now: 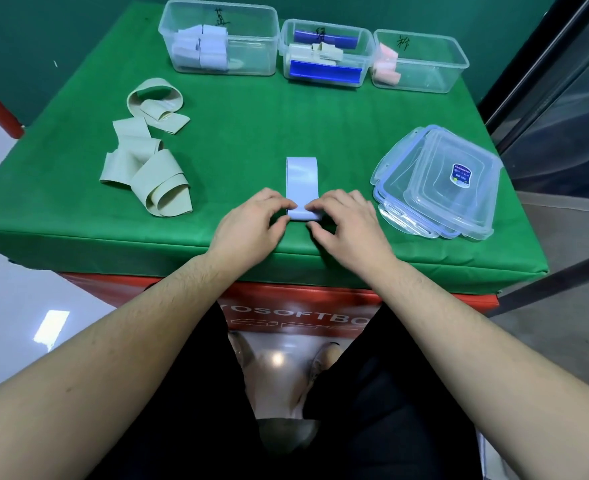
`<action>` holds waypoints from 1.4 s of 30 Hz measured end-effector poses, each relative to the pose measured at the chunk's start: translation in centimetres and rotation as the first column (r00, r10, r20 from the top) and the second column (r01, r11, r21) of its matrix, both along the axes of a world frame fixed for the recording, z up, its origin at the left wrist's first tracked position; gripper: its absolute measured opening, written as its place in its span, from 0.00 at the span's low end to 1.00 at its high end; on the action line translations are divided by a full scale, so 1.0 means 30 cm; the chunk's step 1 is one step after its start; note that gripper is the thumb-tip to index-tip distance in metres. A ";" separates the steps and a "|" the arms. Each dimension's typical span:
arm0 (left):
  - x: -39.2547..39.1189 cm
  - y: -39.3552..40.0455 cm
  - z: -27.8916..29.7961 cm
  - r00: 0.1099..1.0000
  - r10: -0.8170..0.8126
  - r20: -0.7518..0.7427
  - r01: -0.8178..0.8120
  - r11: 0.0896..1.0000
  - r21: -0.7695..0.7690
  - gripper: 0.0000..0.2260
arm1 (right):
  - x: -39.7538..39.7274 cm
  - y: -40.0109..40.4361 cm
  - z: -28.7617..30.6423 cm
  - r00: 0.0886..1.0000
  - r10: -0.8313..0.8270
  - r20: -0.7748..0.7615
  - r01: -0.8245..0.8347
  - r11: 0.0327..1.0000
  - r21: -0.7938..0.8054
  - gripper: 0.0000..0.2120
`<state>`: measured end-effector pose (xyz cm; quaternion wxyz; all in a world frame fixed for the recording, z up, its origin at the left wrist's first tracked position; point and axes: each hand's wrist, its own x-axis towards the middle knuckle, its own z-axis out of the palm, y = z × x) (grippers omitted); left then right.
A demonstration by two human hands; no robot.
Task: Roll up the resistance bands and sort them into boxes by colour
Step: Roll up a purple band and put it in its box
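A pale blue resistance band (301,178) lies flat on the green table (251,133), its near end turned into a small roll. My left hand (251,225) pinches the roll's left end and my right hand (346,225) pinches its right end. Several loose beige bands (147,168) lie in a heap at the left. Three clear boxes stand at the back: the left box (251,29) holds rolled pale blue bands, the middle box (364,39) holds beige rolls between dark blue pieces, and the right box (438,64) holds pink rolls.
A stack of clear lids (442,188) lies to the right of my hands. The table's front edge runs just under my wrists, with a red base (286,303) below it. A dark frame stands at the far right.
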<state>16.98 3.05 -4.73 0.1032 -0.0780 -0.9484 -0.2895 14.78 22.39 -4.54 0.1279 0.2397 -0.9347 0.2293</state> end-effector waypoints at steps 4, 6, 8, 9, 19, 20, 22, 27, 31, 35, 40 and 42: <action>-0.001 0.007 0.005 1.000 0.004 -0.031 -0.003 1.000 0.003 0.11 | -0.011 -0.001 -0.001 0.999 -0.009 0.034 0.009 1.000 -0.004 0.11; 0.003 0.007 0.004 0.997 -0.016 -0.069 0.015 1.000 -0.014 0.11 | -0.016 -0.001 0.001 0.999 -0.011 0.043 0.011 1.000 0.000 0.12; 0.006 0.007 0.003 0.996 -0.037 -0.085 0.034 0.998 -0.044 0.10 | -0.019 0.000 0.000 0.999 -0.016 0.049 0.016 1.000 0.003 0.12; 0.005 0.008 0.003 0.996 -0.042 -0.082 0.037 0.998 -0.059 0.10 | -0.021 0.001 0.000 0.999 -0.018 0.051 0.018 1.000 0.005 0.13; -0.034 0.018 0.018 1.000 0.003 -0.025 -0.005 0.993 -0.120 0.13 | -0.027 -0.008 0.012 0.999 -0.009 0.041 0.008 1.000 0.015 0.13; -0.036 0.019 0.019 0.999 0.008 -0.031 -0.011 0.993 -0.114 0.13 | -0.032 -0.011 0.014 0.999 -0.012 0.045 0.012 1.000 0.008 0.12; -0.033 0.018 0.020 0.999 0.007 -0.041 -0.011 0.995 -0.103 0.12 | -0.035 -0.015 0.016 0.999 -0.008 0.037 0.008 1.000 0.007 0.11; 0.022 0.010 0.001 0.993 -0.031 -0.112 0.018 0.994 -0.111 0.12 | 0.005 0.008 0.000 0.999 0.031 -0.042 -0.030 0.999 0.026 0.10; 0.066 0.007 -0.022 0.985 -0.067 -0.159 0.052 0.994 -0.092 0.10 | 0.046 0.030 -0.021 0.995 0.047 -0.093 -0.044 0.998 0.036 0.10; 0.073 0.010 -0.031 0.985 -0.077 -0.154 0.066 0.995 -0.079 0.09 | 0.059 0.031 -0.028 0.996 0.037 -0.076 -0.034 0.999 0.033 0.11; 0.066 0.014 -0.019 0.991 -0.066 -0.119 0.054 0.993 -0.103 0.11 | 0.051 0.018 -0.012 0.998 0.009 -0.063 -0.005 0.999 0.051 0.14; 0.065 0.015 -0.016 0.994 -0.053 -0.100 0.042 0.993 -0.111 0.13 | 0.051 0.015 -0.008 0.998 0.019 -0.059 -0.015 0.998 0.055 0.13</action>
